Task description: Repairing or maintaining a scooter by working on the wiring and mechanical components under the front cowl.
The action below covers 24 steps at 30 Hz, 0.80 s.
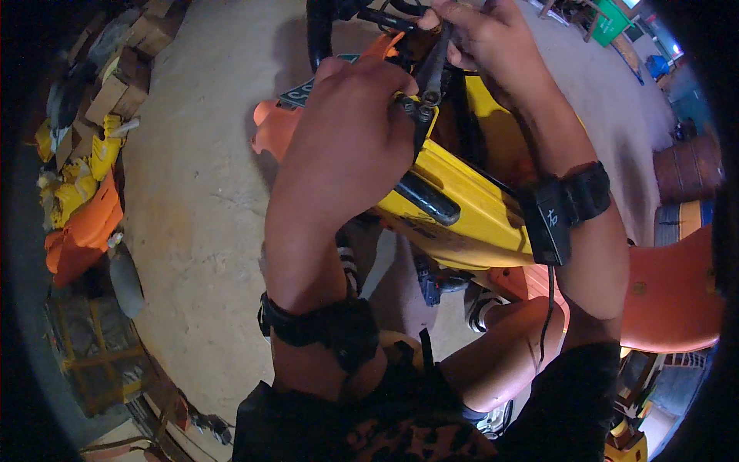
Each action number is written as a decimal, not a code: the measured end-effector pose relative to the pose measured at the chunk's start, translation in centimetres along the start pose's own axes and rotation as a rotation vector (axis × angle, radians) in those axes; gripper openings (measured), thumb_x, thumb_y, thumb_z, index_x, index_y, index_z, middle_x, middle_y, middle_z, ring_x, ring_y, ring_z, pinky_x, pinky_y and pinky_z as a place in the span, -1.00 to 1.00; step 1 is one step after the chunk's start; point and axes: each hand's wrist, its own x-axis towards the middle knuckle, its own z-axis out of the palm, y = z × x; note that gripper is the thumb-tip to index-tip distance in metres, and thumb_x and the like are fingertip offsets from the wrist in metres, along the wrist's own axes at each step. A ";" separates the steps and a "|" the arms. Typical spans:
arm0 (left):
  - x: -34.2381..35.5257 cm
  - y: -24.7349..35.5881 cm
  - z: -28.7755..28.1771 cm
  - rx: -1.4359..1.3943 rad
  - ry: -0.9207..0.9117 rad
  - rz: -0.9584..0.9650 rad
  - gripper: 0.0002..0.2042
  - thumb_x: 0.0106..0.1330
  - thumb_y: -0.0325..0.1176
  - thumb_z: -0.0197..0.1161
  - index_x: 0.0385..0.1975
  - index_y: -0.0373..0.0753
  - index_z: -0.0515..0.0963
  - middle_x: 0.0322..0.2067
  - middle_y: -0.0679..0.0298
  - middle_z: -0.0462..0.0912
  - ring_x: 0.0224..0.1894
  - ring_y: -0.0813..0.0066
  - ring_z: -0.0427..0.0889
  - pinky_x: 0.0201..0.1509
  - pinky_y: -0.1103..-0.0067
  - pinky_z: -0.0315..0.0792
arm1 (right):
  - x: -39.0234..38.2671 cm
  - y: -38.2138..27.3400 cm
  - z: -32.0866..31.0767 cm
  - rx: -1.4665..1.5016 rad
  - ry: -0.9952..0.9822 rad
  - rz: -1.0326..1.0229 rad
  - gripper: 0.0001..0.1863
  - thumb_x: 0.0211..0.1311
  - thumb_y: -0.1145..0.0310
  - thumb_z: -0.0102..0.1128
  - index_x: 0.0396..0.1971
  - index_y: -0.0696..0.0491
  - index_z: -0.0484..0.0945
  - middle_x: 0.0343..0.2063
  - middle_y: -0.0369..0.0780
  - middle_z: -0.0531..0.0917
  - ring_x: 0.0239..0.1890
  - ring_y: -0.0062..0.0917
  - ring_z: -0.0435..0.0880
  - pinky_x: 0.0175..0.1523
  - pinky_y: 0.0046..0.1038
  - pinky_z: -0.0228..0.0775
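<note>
At the yellow bodywork, right hand with grip around a wrench, left hand alongside, grip unclear.

Showing a pale, stained floor; lining its far left edge with cardboard boxes; holding a green bin at far right and a reddish-brown drum nearer, on the right; glowing with a small bright light far right.

The right hand grips a wrench beside yellow bodywork.
</note>
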 end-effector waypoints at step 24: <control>-0.1 -0.4 0.7 -0.009 0.037 -0.012 -0.79 0.05 -0.48 0.10 -0.29 -0.28 0.51 -0.32 0.05 0.59 -0.17 0.05 0.49 0.01 0.35 0.34 | 0.7 1.4 -3.4 -0.148 -0.273 0.124 -0.71 0.25 0.42 0.16 -0.12 0.04 0.27 -0.45 -0.22 0.63 -0.59 -0.62 0.51 -0.50 -0.61 0.32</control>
